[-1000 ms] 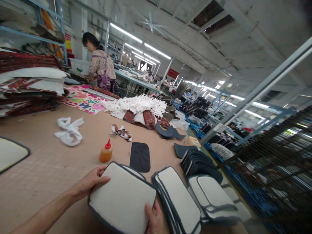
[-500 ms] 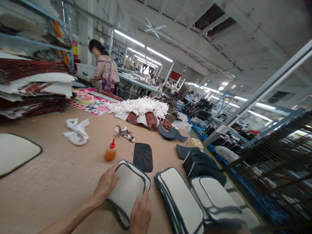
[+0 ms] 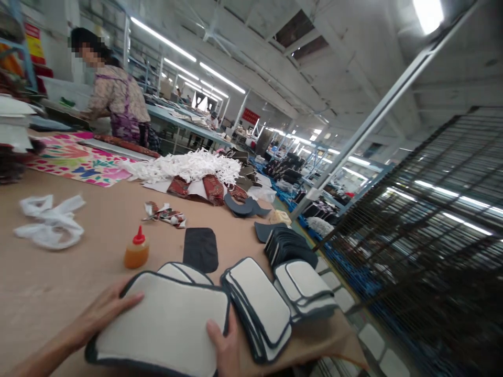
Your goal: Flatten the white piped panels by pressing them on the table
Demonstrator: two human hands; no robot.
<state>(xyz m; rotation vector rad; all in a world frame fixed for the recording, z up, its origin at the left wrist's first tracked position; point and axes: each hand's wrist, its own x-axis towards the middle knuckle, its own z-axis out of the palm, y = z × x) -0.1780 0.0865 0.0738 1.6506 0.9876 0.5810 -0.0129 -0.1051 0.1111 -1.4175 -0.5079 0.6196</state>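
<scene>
Both my hands hold a white padded panel with dark blue edging (image 3: 163, 327) above the near edge of the brown table (image 3: 58, 283). My left hand (image 3: 104, 311) grips its left edge. My right hand (image 3: 223, 348) grips its lower right edge with the thumb on top. Under it lies another white panel (image 3: 183, 272). To the right sit a stack of white edged panels (image 3: 259, 303), a smaller stack (image 3: 304, 288) and a pile of dark pieces (image 3: 288, 243).
An orange glue bottle with a red cap (image 3: 136, 248) and a dark flat piece (image 3: 200, 248) lie beyond the panel. White cloth strips (image 3: 49, 225), a heap of white trimmings (image 3: 184, 165) and patterned fabric (image 3: 74, 159) lie farther off. A person (image 3: 113, 102) works at the far end. A wire rack (image 3: 424, 251) stands right.
The white panel has come up off the small stack and toward me, now held flat and larger in view. My head has turned right, shifting the table contents left.
</scene>
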